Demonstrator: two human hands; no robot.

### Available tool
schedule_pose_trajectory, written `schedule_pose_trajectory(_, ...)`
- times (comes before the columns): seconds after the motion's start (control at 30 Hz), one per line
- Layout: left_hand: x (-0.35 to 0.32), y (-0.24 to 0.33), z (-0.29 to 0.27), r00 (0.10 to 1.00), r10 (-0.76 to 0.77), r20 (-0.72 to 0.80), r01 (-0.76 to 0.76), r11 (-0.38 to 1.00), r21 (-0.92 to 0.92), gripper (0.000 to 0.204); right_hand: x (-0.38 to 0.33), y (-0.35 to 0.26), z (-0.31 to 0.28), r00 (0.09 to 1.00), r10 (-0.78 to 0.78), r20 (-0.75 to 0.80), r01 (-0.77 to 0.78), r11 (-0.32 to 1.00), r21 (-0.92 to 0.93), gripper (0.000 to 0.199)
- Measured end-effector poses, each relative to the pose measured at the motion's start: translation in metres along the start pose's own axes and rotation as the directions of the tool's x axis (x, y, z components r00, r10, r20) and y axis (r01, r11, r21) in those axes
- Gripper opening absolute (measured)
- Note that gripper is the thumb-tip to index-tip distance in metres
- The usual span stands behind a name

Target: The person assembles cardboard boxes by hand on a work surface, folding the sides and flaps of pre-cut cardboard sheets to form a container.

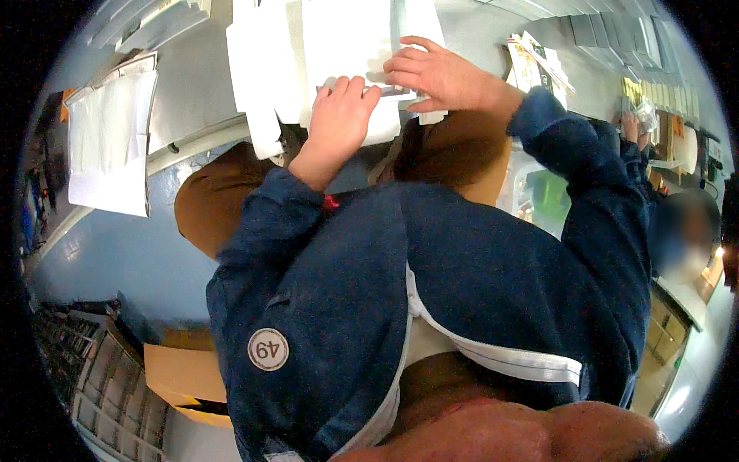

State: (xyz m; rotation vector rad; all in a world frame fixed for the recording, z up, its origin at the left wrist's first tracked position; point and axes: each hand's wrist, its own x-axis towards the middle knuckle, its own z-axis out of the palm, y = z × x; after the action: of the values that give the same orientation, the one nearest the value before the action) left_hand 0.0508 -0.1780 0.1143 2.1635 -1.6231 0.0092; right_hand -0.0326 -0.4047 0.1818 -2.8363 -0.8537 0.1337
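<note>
White sheets (346,35), some of them overlapping, lie on the grey worktop in front of me and hang over its near edge. My left hand (339,115) rests on their near part, fingers slightly bent and thumb toward the right. Just right of it, my right hand (443,77) reaches in from the side. Its fingers are apart over the sheets, with the thumb lower down. Between the two hands shows a narrow greyish-white strip (396,95); whether it is a folded edge or a separate piece is unclear. Neither hand plainly grips anything.
Left, a stack of white sheets (112,142) overhangs the worktop edge. Printed papers (535,65) lie right of my right hand. A clear bin with something green (550,196) stands beside my leg. A cardboard box (185,377) sits behind me; another person (681,231) works at far right.
</note>
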Motion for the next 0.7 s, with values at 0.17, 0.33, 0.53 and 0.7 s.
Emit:
schedule_pose_trajectory(0.17,0.002,0.004,0.002,0.999,0.000,0.043,0.000,1.000,-0.006,0.020,-0.012,-0.054,0.025,0.931,0.361,-0.062,-0.366,0.923,-0.120,0.036)
schedule_pose_trajectory(0.33,0.010,0.009,-0.002,0.988,0.016,0.151,-0.023,0.999,0.044,0.024,-0.014,-0.061,0.050,0.877,0.403,-0.262,-0.459,0.865,-0.205,0.019)
schedule_pose_trajectory(0.53,0.002,0.027,-0.024,0.996,-0.063,0.068,0.051,0.986,0.157,0.053,-0.007,-0.079,0.050,0.792,0.469,-0.392,-0.533,0.843,-0.068,0.046)
schedule_pose_trajectory(0.7,-0.020,0.003,-0.008,0.985,-0.147,0.093,0.135,0.984,0.120,0.068,-0.002,-0.084,0.074,0.732,0.395,-0.556,-0.497,0.867,-0.038,0.035)
